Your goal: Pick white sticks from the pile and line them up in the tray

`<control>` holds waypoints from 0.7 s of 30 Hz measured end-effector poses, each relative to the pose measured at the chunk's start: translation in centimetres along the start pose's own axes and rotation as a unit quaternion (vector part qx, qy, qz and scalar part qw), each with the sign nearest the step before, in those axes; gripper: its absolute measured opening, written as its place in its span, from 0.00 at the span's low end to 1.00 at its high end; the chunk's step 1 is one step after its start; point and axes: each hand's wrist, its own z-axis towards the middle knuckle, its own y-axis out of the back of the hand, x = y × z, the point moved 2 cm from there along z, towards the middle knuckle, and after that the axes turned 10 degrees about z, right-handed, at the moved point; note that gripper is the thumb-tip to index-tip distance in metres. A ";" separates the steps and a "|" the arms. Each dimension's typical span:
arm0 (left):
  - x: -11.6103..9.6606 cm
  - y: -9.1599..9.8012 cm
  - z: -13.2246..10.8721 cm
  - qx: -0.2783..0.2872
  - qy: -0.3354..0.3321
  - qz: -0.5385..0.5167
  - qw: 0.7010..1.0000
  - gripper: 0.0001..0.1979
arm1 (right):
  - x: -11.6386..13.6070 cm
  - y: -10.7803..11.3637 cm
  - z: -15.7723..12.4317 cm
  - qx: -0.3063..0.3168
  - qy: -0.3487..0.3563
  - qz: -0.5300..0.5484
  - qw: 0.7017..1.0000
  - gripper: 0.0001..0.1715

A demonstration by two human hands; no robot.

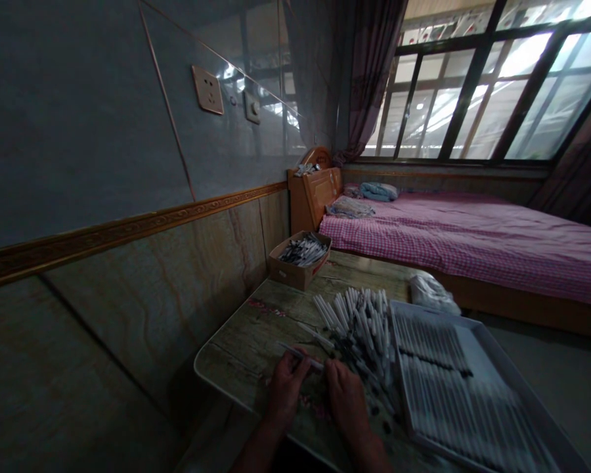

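Between my two hands a slim white pen (315,364) lies almost level, just above the near part of the table. My left hand (288,378) is closed around its left part, thumb and fingers pinching it, and a thin tip sticks out past the fingers. My right hand (343,387) is closed on the right end, which the fingers hide. Right behind the hands lies a heap of loose white pen parts (362,322), with small black pieces among them. To the right, a shallow tray (477,328) holds rows of pens with dark ends.
A cardboard box (290,274) full of pens stands at the table's far left corner, against the wall. A clear plastic bag (432,294) sits behind the tray. The wooden table (236,348) borders a bed (448,230) with a pink checked sheet.
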 end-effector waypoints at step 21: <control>-0.5 -0.1 -0.3 0.004 0.001 0.005 1.000 0.21 | -0.3 -0.3 -0.1 0.064 0.021 0.012 0.998 0.33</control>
